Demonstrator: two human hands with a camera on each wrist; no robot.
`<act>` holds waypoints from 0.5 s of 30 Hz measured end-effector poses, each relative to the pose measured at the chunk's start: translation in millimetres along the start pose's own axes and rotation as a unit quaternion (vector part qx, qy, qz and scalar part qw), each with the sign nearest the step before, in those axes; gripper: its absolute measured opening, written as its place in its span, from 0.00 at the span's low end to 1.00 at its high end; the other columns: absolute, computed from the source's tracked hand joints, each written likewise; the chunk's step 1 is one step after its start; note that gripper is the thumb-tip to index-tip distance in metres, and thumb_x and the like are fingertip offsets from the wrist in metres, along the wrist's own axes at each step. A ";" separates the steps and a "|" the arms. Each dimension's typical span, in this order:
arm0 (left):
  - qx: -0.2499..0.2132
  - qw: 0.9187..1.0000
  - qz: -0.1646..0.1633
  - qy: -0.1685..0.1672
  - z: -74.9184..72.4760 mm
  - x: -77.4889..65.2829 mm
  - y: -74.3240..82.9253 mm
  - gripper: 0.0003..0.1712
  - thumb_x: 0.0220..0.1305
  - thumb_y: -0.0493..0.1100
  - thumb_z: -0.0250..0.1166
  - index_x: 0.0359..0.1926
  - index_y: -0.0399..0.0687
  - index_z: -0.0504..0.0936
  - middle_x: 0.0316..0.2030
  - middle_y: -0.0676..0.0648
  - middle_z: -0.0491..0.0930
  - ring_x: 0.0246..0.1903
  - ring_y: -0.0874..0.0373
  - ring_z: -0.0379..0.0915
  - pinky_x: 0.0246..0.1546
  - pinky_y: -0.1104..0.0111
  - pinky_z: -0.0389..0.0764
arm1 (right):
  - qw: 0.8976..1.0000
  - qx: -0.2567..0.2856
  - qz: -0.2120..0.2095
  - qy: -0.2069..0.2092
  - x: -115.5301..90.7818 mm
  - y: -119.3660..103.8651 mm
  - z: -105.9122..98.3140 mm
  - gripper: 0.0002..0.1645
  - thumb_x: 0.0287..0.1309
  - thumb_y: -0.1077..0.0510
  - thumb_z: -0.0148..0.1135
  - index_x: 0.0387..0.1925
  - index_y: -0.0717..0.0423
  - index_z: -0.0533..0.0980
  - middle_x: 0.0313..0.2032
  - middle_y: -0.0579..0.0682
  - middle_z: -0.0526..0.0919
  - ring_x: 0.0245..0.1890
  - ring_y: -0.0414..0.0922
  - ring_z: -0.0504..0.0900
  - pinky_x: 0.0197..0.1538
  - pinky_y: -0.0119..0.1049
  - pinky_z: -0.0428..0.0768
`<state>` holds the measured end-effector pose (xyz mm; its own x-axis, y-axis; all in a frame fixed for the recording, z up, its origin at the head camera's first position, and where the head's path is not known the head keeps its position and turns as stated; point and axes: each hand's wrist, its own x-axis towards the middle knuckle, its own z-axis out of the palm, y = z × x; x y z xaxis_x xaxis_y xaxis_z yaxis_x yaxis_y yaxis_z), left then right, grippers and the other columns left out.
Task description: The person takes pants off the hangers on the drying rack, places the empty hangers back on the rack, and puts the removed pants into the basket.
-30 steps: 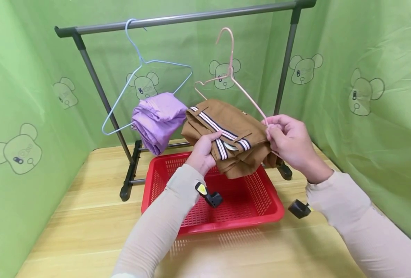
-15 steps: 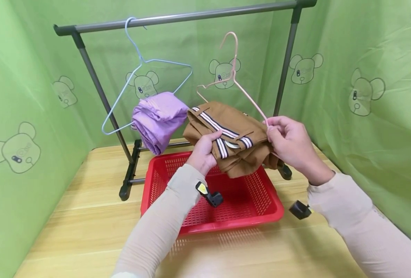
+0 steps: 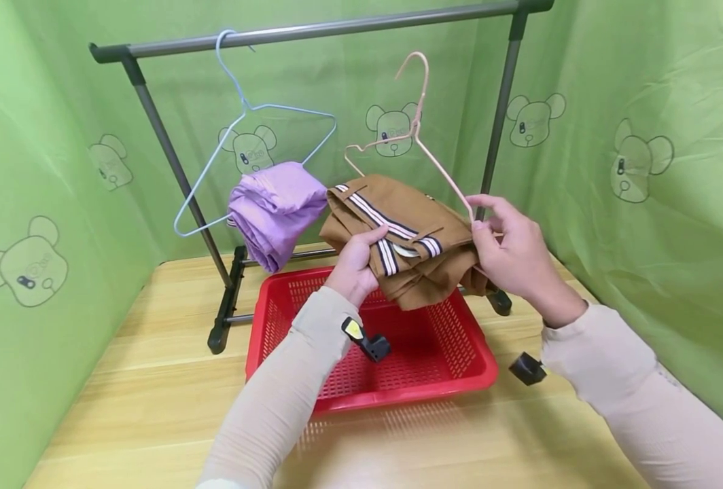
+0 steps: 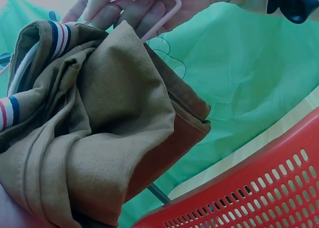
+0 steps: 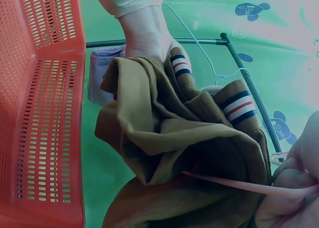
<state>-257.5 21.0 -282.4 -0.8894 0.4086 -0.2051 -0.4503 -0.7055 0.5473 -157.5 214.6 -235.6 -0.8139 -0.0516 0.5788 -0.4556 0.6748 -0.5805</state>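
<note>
Folded brown trousers with a striped waistband hang over the lower bar of a pink hanger. My left hand grips the trousers at the waistband, thumb on top and fingers hidden under the cloth. At the hanger's right corner, my right hand pinches the wire between thumb and fingers. In the right wrist view the hanger's bar runs into the fold of brown cloth. The hanger's hook stands up below the rail, apart from it.
A dark clothes rack stands behind, with a blue hanger on its rail carrying folded purple clothing. Beneath my hands a red perforated basket sits on the wooden table. Green curtains enclose the sides and back.
The pink hanger's hook has tilted and shifted a little to the right. Both hands keep their holds, with the right fingers slightly shifted on the hanger's corner.
</note>
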 end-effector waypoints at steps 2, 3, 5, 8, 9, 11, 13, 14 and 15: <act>-0.001 1.000 -0.002 -0.004 0.2 -0.8 0.8 0.05 0.71 0.35 0.52 0.39 0.38 0.73 0.32 0.44 0.80 0.30 0.54 0.80 0.31 0.66 0.83 | 1.000 -0.010 -0.011 0.001 -0.6 0.7 -0.3 0.22 0.66 0.63 0.49 0.61 0.57 0.70 0.26 0.55 0.81 0.13 0.41 0.68 0.16 0.33 0.68; 0.000 1.000 -0.003 -0.006 0.4 -1.1 1.1 0.05 0.71 0.35 0.52 0.38 0.38 0.73 0.32 0.44 0.80 0.30 0.55 0.80 0.31 0.66 0.83 | 1.000 -0.017 -0.020 0.002 -1.1 1.2 -0.6 0.23 0.65 0.64 0.51 0.61 0.57 0.70 0.25 0.54 0.80 0.14 0.42 0.68 0.16 0.34 0.68; 0.003 1.000 -0.003 -0.009 0.5 -1.7 1.7 0.05 0.72 0.35 0.51 0.38 0.39 0.73 0.32 0.45 0.80 0.30 0.55 0.80 0.33 0.66 0.82 | 0.999 -0.030 -0.039 -0.001 -2.4 2.2 -1.5 0.25 0.61 0.65 0.55 0.61 0.57 0.70 0.22 0.51 0.77 0.15 0.41 0.68 0.18 0.34 0.68; 0.006 1.000 0.001 -0.013 0.4 -2.0 2.6 0.06 0.72 0.35 0.51 0.38 0.39 0.73 0.33 0.45 0.80 0.31 0.56 0.80 0.43 0.65 0.80 | 0.997 -0.046 -0.067 -0.017 -3.9 2.9 -3.3 0.33 0.52 0.68 0.59 0.62 0.57 0.69 0.22 0.48 0.73 0.16 0.40 0.67 0.20 0.34 0.66; 0.006 1.000 0.001 -0.012 0.2 -1.9 2.7 0.06 0.72 0.35 0.51 0.39 0.39 0.73 0.33 0.45 0.80 0.31 0.56 0.80 0.47 0.64 0.79 | 0.996 -0.049 -0.071 -0.025 -4.2 2.8 -3.9 0.35 0.49 0.69 0.59 0.63 0.57 0.69 0.22 0.47 0.72 0.16 0.40 0.66 0.20 0.34 0.66; 0.004 1.000 0.001 -0.010 -0.4 -1.7 3.0 0.05 0.72 0.35 0.51 0.39 0.39 0.73 0.33 0.45 0.80 0.32 0.56 0.80 0.54 0.62 0.74 | 0.994 -0.058 -0.078 -0.042 -4.4 2.0 -5.1 0.40 0.45 0.71 0.59 0.64 0.57 0.67 0.22 0.47 0.71 0.16 0.40 0.65 0.21 0.34 0.66; 0.004 1.000 -0.001 -0.006 -1.4 -1.2 3.2 0.05 0.72 0.35 0.51 0.39 0.39 0.73 0.33 0.44 0.80 0.32 0.55 0.80 0.58 0.61 0.71 | 0.992 -0.071 -0.085 -0.058 -3.8 1.1 -6.3 0.43 0.43 0.71 0.59 0.66 0.57 0.65 0.23 0.47 0.71 0.17 0.40 0.66 0.21 0.33 0.67; 0.005 1.000 -0.002 -0.004 -1.9 -0.8 3.3 0.05 0.72 0.35 0.51 0.39 0.39 0.73 0.33 0.44 0.80 0.31 0.55 0.80 0.58 0.61 0.71 | 0.991 -0.077 -0.087 -0.065 -3.6 0.6 -7.0 0.44 0.42 0.71 0.60 0.66 0.58 0.64 0.24 0.47 0.71 0.18 0.40 0.66 0.22 0.33 0.68; 0.006 1.000 -0.003 -0.003 -2.4 -0.6 3.5 0.05 0.72 0.35 0.51 0.40 0.39 0.73 0.33 0.44 0.80 0.31 0.55 0.80 0.58 0.61 0.72 | 0.990 -0.081 -0.087 -0.073 -3.4 -0.1 -7.8 0.45 0.42 0.72 0.61 0.67 0.58 0.63 0.24 0.48 0.71 0.19 0.40 0.67 0.22 0.33 0.69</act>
<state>-258.7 17.0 -282.4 -0.8863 0.4161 -0.2033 -0.4542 -0.6957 0.5564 -151.9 220.4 -233.1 -0.7772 -0.2756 0.5656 -0.5393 0.7549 -0.3732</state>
